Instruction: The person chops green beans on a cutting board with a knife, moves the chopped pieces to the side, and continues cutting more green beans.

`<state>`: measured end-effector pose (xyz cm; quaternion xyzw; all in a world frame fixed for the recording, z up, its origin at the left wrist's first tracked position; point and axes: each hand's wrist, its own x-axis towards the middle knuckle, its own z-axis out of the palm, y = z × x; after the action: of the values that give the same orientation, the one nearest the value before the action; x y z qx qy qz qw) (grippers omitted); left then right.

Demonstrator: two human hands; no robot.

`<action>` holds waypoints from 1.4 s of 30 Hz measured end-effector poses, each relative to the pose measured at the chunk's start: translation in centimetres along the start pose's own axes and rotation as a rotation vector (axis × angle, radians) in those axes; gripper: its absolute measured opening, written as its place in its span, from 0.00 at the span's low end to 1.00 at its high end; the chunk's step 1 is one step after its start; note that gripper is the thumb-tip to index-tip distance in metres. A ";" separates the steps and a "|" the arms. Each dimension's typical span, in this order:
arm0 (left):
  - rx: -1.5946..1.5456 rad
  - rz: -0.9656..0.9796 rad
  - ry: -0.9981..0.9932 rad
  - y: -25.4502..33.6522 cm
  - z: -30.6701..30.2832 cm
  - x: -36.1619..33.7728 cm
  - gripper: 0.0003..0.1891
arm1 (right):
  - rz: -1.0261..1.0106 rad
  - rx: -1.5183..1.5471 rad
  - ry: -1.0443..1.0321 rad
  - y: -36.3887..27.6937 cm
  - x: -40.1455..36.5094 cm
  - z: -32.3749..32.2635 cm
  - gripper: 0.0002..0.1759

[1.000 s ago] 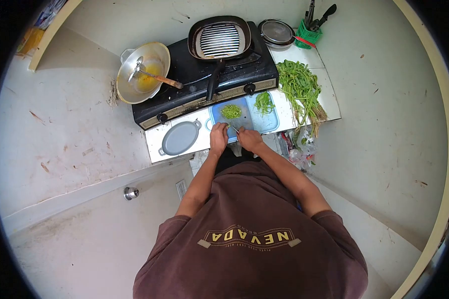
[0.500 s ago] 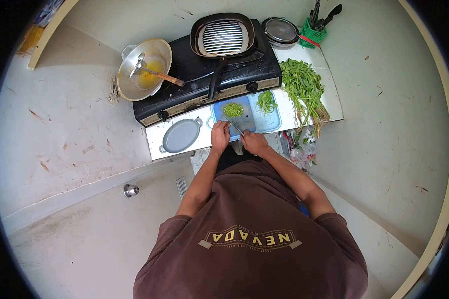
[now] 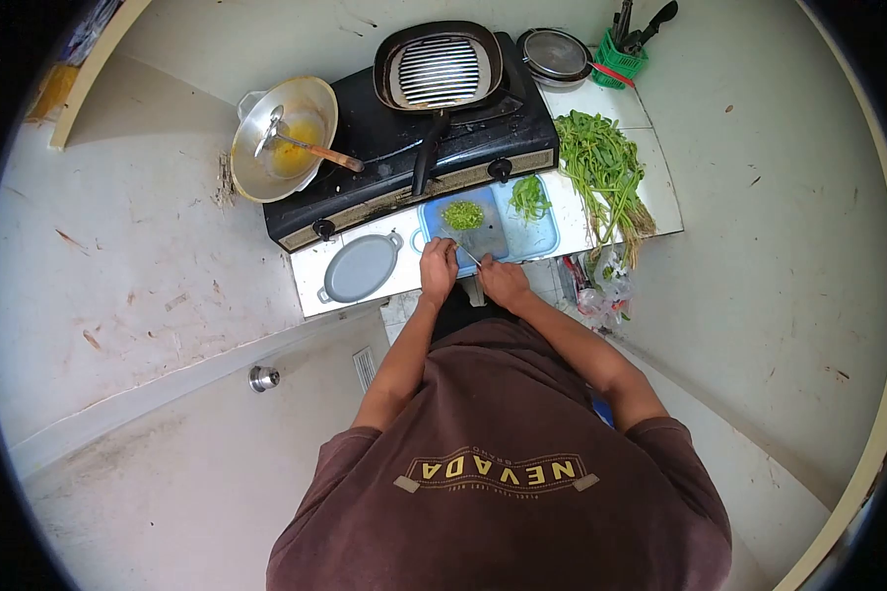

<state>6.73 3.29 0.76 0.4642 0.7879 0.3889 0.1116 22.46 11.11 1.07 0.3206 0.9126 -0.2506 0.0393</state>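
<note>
A knife is gripped by its handle in my right hand, its blade pointing up and left over the blue cutting board. My left hand is closed at the board's lower left edge, close to the blade tip; what its fingers hold, if anything, is too small to make out. Just above the blade lies a small heap of chopped greens. On the light blue tray to the right rests a bunch of green leaves.
Behind the board stands a black stove with a grill pan and a wok. A grey oval plate sits left. Rooted greens, a sieve and a green knife basket are at the right.
The view has shifted slightly. Both hands keep nearly the same place at the board, and the knife has barely moved.
</note>
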 end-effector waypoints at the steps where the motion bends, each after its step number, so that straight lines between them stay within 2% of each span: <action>1: -0.004 -0.011 -0.003 0.0 0.0 0.0 0.05 | 0.010 0.002 -0.001 0.1 0.1 0.1 0.19; 4: -0.026 -0.031 -0.016 0.0 0.0 0.0 0.05 | -0.018 -0.043 -0.022 -0.2 1.0 0.2 0.16; 17: -0.003 0.035 -0.005 -0.7 0.3 -0.3 0.05 | 0.004 0.032 -0.012 -0.2 1.3 -0.1 0.21; 22: -0.024 -0.016 -0.012 -0.5 0.0 -0.3 0.05 | -0.001 0.065 -0.078 0.2 0.2 -1.0 0.21; 29: -0.038 -0.078 -0.026 0.3 -0.3 -0.2 0.04 | -0.017 0.084 -0.067 0.1 -0.2 -1.0 0.21; 42: -0.051 -0.056 0.002 -0.6 0.4 -0.3 0.04 | 0.005 0.087 -0.045 -0.6 0.3 -0.6 0.20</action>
<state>6.74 3.07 -0.04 0.4385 0.7906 0.4060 0.1334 21.95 11.18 1.77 0.3186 0.8989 -0.2971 0.0468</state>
